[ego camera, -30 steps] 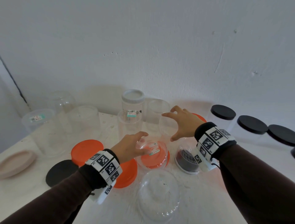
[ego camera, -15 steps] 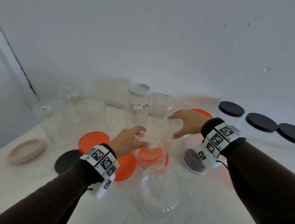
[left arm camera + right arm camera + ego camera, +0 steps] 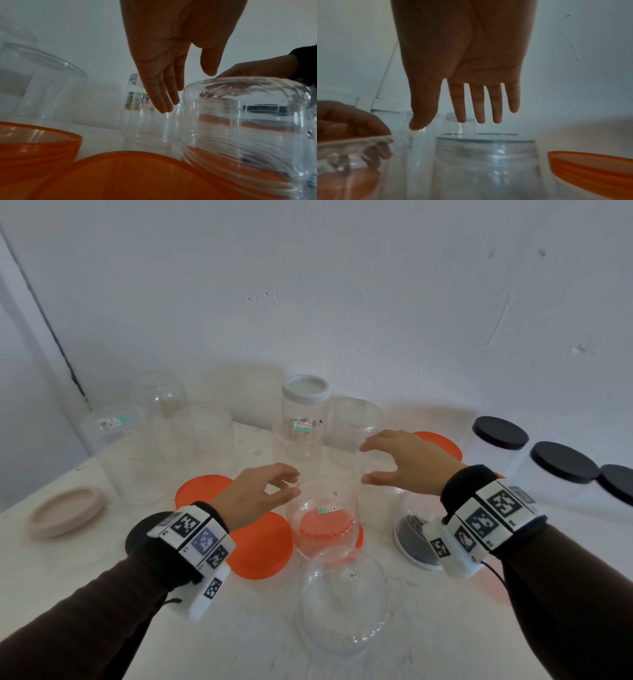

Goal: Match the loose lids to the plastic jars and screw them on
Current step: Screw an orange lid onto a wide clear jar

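Clear plastic jars (image 3: 322, 518) scattered across white table (image 3: 85, 570), most open or standing mouth down. One central jar sits inverted over orange lid (image 3: 325, 527), small label on its wall. Loose orange lids (image 3: 262, 546) lie flat just left of it; loose black lid (image 3: 137, 534) farther left, pink lid (image 3: 65, 513) near left edge. Three jars with black lids (image 3: 500, 433) screwed on at right. Tall jar with white lid (image 3: 306, 388) at back.

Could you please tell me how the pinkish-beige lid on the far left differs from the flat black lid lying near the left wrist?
The pinkish-beige round lid is pale; the flat black round lid is dark. The beige one shows a raised rim and lies fully in view; the black one looks flat and is partly hidden by the left wrist. Both lie loose on the white table.
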